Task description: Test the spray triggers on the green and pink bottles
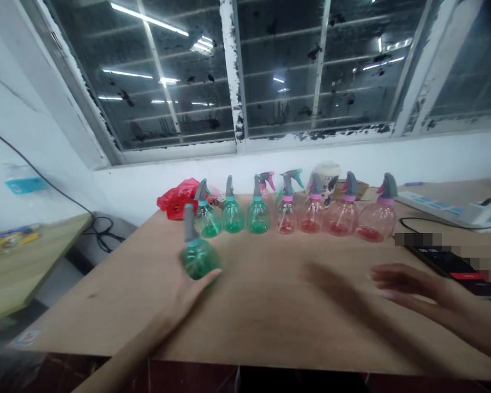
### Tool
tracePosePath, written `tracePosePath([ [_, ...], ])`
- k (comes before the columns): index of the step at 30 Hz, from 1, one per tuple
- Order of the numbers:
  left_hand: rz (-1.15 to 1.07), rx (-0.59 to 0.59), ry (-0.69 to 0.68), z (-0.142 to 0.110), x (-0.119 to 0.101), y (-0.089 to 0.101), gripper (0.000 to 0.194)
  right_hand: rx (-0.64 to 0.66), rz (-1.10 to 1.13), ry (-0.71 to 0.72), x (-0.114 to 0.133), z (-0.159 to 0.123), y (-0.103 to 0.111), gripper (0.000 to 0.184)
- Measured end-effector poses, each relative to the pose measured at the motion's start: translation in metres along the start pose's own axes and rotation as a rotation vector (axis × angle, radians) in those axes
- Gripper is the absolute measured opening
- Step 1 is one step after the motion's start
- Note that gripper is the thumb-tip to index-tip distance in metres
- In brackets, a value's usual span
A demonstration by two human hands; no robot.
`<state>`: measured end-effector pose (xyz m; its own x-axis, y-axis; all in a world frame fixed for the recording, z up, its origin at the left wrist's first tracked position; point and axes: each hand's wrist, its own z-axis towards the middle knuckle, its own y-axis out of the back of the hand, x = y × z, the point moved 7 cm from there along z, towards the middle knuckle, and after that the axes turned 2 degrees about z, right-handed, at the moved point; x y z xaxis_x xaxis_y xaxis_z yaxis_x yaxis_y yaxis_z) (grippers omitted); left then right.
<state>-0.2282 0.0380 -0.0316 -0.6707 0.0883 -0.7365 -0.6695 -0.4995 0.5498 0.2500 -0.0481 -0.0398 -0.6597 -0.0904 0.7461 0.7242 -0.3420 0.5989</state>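
Left hand point(188, 289): fingers curled round a green spray bottle point(200, 258); far fingertips hidden
Right hand point(413, 286): blurred, half-open, empty; before the phone point(450, 265), its corner pixelated

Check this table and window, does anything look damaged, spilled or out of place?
The window frame looks worn: its white paint seems flaked, with dark patches. One green spray bottle is apart from the row, but the left hand holds it. I see no spill on the table.
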Motion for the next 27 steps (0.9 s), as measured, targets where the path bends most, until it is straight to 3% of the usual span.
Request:
tracePosePath([
  [2, -0.033, 0.137, -0.034, -0.027, -0.033, -0.030, 0.085, 0.171, 0.122, 0.058, 0.057, 0.010, -0.033, 0.043],
  [4, -0.139, 0.263, -0.068, -0.050, -0.067, -0.060, 0.087, 0.226, 0.196, 0.145, 0.105, 0.020, -0.057, 0.070],
  [7, -0.279, 0.430, -0.145, -0.076, -0.112, -0.098, 0.081, 0.180, 0.278, 0.256, 0.139, 0.041, -0.074, 0.100],
  [11, -0.324, 0.562, -0.267, -0.096, -0.152, -0.125, 0.066, 0.217, 0.469, 0.294, 0.126, 0.066, -0.076, 0.092],
  [15, -0.372, 0.646, -0.335, -0.103, -0.167, -0.138, 0.062, 0.267, 0.566, 0.313, 0.110, 0.063, -0.070, 0.084],
  [19, -0.398, 0.684, -0.366, -0.104, -0.166, -0.152, 0.062, 0.152, 0.521, 0.227, 0.103, 0.062, -0.071, 0.086],
  [24, -0.460, 0.741, -0.243, -0.096, -0.155, -0.170, 0.076, 0.024, 0.535, 0.170, 0.100, 0.072, -0.082, 0.049],
  [27, -0.477, 0.713, -0.180, -0.087, -0.151, -0.173, 0.083, 0.014, 0.571, 0.189, 0.097, 0.080, -0.091, 0.039],
])
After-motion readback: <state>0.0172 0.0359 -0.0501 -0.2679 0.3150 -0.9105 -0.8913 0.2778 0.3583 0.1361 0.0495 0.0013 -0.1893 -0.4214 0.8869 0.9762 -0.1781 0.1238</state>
